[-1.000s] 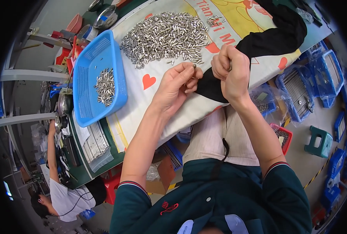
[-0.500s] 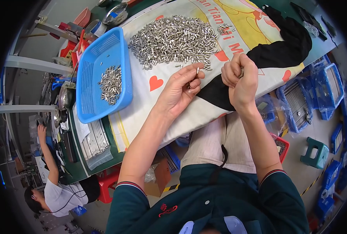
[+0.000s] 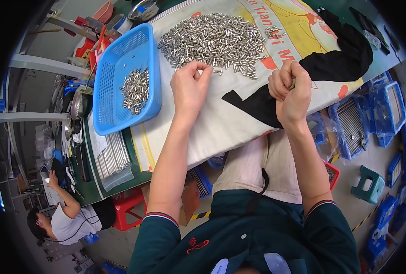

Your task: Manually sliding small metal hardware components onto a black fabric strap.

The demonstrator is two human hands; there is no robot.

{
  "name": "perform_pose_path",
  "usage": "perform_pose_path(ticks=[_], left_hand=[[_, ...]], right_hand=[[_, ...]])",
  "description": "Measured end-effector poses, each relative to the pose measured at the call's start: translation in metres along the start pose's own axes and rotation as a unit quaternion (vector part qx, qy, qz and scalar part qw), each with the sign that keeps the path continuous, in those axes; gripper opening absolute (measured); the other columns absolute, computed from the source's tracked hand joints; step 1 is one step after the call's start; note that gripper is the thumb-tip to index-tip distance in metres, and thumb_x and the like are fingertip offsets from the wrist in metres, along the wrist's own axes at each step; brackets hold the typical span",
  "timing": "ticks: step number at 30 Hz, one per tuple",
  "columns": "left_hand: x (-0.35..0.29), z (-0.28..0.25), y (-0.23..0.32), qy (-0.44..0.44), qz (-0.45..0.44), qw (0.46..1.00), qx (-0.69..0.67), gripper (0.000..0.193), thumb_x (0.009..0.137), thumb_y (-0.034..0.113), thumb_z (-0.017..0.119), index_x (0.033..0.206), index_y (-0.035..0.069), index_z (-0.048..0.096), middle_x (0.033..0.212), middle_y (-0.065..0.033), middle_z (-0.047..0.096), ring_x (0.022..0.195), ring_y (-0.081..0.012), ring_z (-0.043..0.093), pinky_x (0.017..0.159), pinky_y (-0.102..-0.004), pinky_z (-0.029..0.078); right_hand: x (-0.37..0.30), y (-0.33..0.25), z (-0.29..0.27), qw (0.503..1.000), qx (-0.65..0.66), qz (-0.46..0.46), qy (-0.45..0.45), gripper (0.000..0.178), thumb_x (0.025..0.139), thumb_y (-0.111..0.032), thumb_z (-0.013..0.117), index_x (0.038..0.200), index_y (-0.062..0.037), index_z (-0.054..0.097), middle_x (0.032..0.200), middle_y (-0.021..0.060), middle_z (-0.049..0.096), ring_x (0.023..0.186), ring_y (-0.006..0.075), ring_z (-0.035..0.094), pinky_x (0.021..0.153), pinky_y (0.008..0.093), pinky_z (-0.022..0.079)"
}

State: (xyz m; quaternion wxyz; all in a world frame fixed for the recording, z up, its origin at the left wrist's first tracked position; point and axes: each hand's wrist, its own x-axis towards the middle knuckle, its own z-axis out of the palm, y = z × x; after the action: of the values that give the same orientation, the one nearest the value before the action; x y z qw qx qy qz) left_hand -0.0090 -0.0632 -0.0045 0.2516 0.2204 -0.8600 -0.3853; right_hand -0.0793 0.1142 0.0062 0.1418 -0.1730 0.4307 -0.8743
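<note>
A wide heap of small shiny metal pins [image 3: 216, 41] lies on the printed cloth [image 3: 230, 123]. At its near edge is my left hand [image 3: 189, 86], thumb and forefinger pinched together; whatever sits between the fingertips is hidden. My right hand [image 3: 290, 93] is curled into a fist over the black cloth [image 3: 257, 106], and a small bit of something shows between its fingers, too small to name. Left of the heap stands a blue plastic basket [image 3: 155, 86] with a smaller batch of the same pins [image 3: 136, 90] inside.
Bundled metal rods [image 3: 112, 157] lie beside the basket. A few stray pins [image 3: 275, 32] rest right of the heap. Blue trays [image 3: 349, 123] and a green stool [image 3: 368, 184] stand at right. A co-worker [image 3: 70, 219] sits at far left near a red stool [image 3: 129, 211].
My left hand has moved left and away to the heap's edge, turning palm down; the pin seen at its fingertips is out of sight. My right fist stays closed, with the view slightly shifted.
</note>
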Motion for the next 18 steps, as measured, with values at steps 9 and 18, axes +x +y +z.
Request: perform_pose_path(ticks=[9, 18], left_hand=[[-0.001, 0.013, 0.002, -0.044, 0.113, 0.981, 0.154, 0.008, 0.072, 0.014, 0.062, 0.076, 0.007, 0.063, 0.055, -0.0109, 0.057, 0.051, -0.0276, 0.056, 0.050, -0.0365, 0.042], [-0.013, 0.020, 0.016, -0.052, 0.153, 0.983, 0.090, 0.005, 0.070, 0.009, 0.062, 0.068, 0.006, 0.059, 0.041, -0.0039, 0.043, 0.035, -0.0164, 0.043, 0.038, -0.0302, 0.035]], right_hand=[[0.001, -0.003, -0.003, 1.000, 0.003, 0.004, 0.003, 0.032, 0.085, -0.020, 0.033, 0.055, -0.0091, 0.028, 0.043, -0.0023, 0.025, 0.039, 0.0055, 0.018, 0.037, 0.0227, 0.014], [0.001, 0.001, -0.005, 1.000, 0.003, -0.004, 0.007, 0.033, 0.087, -0.021, 0.031, 0.056, -0.0097, 0.027, 0.046, -0.0035, 0.023, 0.039, 0.0052, 0.019, 0.036, 0.0226, 0.014]])
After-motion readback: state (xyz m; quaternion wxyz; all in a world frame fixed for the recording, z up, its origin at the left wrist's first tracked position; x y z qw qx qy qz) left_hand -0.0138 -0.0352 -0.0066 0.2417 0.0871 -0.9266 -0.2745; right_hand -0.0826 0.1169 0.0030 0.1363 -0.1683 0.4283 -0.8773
